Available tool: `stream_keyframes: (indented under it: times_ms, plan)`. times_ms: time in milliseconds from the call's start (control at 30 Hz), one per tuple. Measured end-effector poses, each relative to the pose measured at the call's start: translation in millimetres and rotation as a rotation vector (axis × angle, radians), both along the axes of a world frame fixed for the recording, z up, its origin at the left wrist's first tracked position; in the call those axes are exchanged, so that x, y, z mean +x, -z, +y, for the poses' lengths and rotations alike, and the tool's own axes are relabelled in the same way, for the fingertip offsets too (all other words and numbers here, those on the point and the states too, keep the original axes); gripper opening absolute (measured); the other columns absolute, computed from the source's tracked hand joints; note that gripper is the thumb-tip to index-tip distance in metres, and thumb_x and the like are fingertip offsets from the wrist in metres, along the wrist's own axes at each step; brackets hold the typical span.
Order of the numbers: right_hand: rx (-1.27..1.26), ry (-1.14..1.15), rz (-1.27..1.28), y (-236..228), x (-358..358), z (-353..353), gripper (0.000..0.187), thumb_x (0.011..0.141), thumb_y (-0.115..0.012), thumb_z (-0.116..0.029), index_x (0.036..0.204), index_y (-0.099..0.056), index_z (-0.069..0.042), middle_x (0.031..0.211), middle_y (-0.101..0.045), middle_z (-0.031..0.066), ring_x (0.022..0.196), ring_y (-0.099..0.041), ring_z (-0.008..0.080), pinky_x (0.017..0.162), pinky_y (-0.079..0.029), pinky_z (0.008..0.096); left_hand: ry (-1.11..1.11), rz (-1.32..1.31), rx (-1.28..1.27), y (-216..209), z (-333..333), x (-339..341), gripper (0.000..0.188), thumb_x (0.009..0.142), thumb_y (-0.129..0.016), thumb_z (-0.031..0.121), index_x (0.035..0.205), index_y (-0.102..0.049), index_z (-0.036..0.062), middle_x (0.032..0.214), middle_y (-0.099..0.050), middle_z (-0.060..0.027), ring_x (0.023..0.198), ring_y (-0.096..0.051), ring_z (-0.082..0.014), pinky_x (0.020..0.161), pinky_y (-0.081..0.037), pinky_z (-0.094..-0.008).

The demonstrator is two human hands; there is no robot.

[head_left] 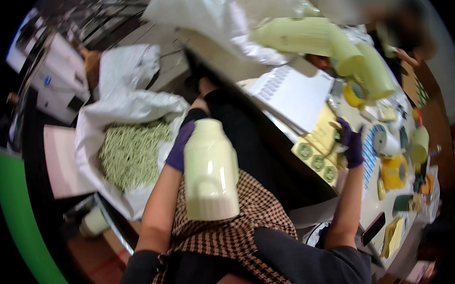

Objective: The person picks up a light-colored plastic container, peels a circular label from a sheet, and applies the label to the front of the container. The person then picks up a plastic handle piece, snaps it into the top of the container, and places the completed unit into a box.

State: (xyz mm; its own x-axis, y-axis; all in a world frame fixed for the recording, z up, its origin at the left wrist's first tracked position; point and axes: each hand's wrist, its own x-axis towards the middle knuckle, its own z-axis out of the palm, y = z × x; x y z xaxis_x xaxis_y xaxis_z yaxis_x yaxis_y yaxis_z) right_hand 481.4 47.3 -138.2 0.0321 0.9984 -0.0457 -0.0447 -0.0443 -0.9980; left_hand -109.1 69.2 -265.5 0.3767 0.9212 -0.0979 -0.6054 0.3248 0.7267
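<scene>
Pale-green flask [211, 176] is at frame centre, gripped along one side by the left hand [180, 146]; its glossy surface could slip from that single hold. The right hand [351, 143], grasp unclear, nears sticker sheets [310, 156].

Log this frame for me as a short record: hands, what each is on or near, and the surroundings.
Left hand: purple-gloved, gripping the pale yellow plastic jug at its upper left side
Right hand: purple-gloved, at the table, beside a yellow sheet with round green prints; contact unclear
Left side: white sack standing open, pale green strips inside
Table: yellow tape roll, white roll, dark phone near the edge
Upper right: another person, blurred
</scene>
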Motion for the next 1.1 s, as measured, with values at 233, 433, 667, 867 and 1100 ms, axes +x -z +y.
stream_keyframes:
  times_ms: [233, 433, 667, 867, 1100]
  plan:
    - [0.237, 0.107, -0.11, -75.3, -82.6, -42.8, 0.012, 0.101, -0.055, -0.008, 0.096, -0.065, -0.004, 0.114, -0.067, 0.009, 0.108, -0.06, 0.0159, 0.095, -0.046, 0.0291, 0.154, -0.565, -0.082, -31.6, -13.7, 17.4, 0.057, 0.105, -0.05, 0.041, 0.145, -0.051, -0.0006, 0.14, -0.062, -0.0183, 0.128, -0.06, -0.0333, 0.114, -0.044, -0.0481]
    - [-0.038, -0.441, -0.083, -70.9, -292.5, -75.0, 0.01, 0.094, -0.066, -0.004, 0.101, -0.072, 0.001, 0.093, -0.069, 0.0015, 0.084, -0.061, 0.0094, 0.077, -0.049, 0.0243, 0.231, -0.672, -0.146, -51.1, -19.4, 19.6, 0.063, 0.101, -0.053, 0.054, 0.136, -0.06, 0.001, 0.132, -0.067, -0.019, 0.122, -0.064, -0.0351, 0.109, -0.049, -0.0507]
    - [-0.171, -0.588, 0.0, -56.0, -331.4, -68.2, 0.014, 0.097, -0.068, -0.008, 0.105, -0.072, 0.004, 0.097, -0.073, 0.0035, 0.088, -0.064, 0.008, 0.083, -0.052, 0.0249, 0.279, -0.851, -0.313, -58.8, -32.8, 5.2, 0.071, 0.097, -0.057, 0.058, 0.14, -0.056, 0.0012, 0.138, -0.063, -0.018, 0.125, -0.062, -0.0347, 0.111, -0.047, -0.0509]
    - [-0.233, -0.564, -0.088, -46.7, -335.0, -72.3, 0.025, 0.09, -0.077, -0.011, 0.109, -0.069, 0.004, 0.105, -0.072, 0.0078, 0.089, -0.064, 0.0117, 0.079, -0.053, 0.0272, 0.256, -0.698, -0.056, -48.2, -27.7, 6.8, 0.061, 0.102, -0.055, 0.048, 0.143, -0.052, 0.0026, 0.137, -0.063, -0.0145, 0.125, -0.062, -0.0294, 0.111, -0.047, -0.0458]
    - [0.711, -0.242, -0.628, -34.8, -328.1, -83.6, 0.068, 0.078, -0.087, -0.02, 0.135, -0.057, 0.0, 0.142, -0.053, 0.0242, 0.125, -0.056, 0.0408, 0.106, -0.046, 0.0452, 0.06, -0.437, -0.214, -45.8, -30.0, -0.5, 0.067, 0.098, -0.06, 0.051, 0.141, -0.055, -0.0002, 0.133, -0.066, -0.0185, 0.118, -0.065, -0.034, 0.107, -0.051, -0.0465]
